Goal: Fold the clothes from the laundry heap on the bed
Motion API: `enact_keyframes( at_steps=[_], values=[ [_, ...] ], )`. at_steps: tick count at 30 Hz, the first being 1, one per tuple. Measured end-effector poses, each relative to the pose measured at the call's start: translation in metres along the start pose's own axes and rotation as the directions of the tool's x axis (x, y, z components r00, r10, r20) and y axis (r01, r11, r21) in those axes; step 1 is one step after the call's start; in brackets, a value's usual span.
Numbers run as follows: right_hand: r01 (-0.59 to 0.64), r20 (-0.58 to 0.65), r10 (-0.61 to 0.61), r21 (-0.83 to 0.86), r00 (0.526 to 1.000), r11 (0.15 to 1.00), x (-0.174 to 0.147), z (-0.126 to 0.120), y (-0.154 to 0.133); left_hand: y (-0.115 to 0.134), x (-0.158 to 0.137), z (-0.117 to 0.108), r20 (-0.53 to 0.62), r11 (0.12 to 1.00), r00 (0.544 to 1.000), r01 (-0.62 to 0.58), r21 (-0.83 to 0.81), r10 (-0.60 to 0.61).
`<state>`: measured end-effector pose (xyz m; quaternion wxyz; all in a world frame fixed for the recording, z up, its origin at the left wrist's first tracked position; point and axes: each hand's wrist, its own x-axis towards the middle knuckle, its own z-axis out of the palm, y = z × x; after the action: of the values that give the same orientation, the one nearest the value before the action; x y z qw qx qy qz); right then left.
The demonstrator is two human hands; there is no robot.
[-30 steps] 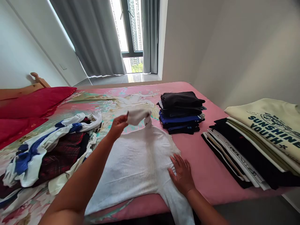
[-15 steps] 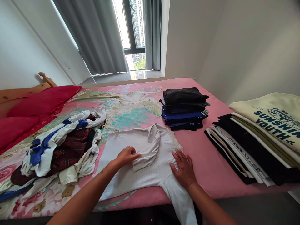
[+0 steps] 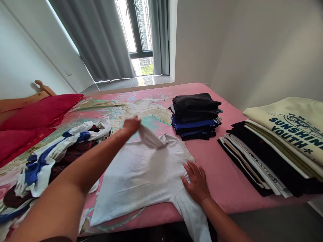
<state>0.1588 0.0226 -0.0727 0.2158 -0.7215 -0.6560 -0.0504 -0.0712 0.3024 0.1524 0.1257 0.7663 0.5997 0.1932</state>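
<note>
A light grey long-sleeved shirt [image 3: 141, 174] lies spread on the bed, its neckline towards the right. My left hand [image 3: 132, 125] is closed on the end of the far sleeve and holds it up above the shirt's far edge, with the sleeve [image 3: 152, 137] stretched between hand and shoulder. Near the collar, my right hand [image 3: 196, 183] rests flat with fingers spread, partly on the shirt and partly on the pink sheet. The near sleeve [image 3: 193, 215] hangs over the bed's front edge, beside my right forearm.
A loose heap of clothes [image 3: 60, 151] lies on the left, partly behind my left arm. Dark folded clothes [image 3: 195, 116] are stacked beyond the shirt. A taller folded pile [image 3: 275, 154] stands at right. Red pillows [image 3: 42, 112] lie by the headboard [image 3: 25, 99].
My left hand has lifted the far sleeve off the shirt's body and carried it away from me. My right hand stays by the collar. The view has shifted slightly.
</note>
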Motion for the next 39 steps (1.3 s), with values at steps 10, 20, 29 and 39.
enact_keyframes(
  at_steps=[10,20,29,39],
  values=[
    [-0.007,0.019,0.007,0.001,1.0,1.0,0.002,-0.002,0.0,-0.005,-0.001,0.078,-0.147,0.929,0.917,-0.37,0.026,0.37],
    [-0.016,0.047,0.015,0.012,0.999,1.0,0.003,-0.004,0.0,0.054,-0.033,0.178,0.277,0.815,0.786,-0.58,0.019,0.553],
    [-0.028,0.066,0.025,0.043,0.997,0.999,0.007,-0.008,0.0,0.083,0.046,0.216,0.391,0.849,0.807,-0.518,0.107,0.443],
    [-0.047,0.04,0.043,0.091,0.998,0.995,0.008,-0.007,0.001,0.087,0.017,0.249,0.152,0.915,0.913,-0.394,0.09,0.379]
  ],
)
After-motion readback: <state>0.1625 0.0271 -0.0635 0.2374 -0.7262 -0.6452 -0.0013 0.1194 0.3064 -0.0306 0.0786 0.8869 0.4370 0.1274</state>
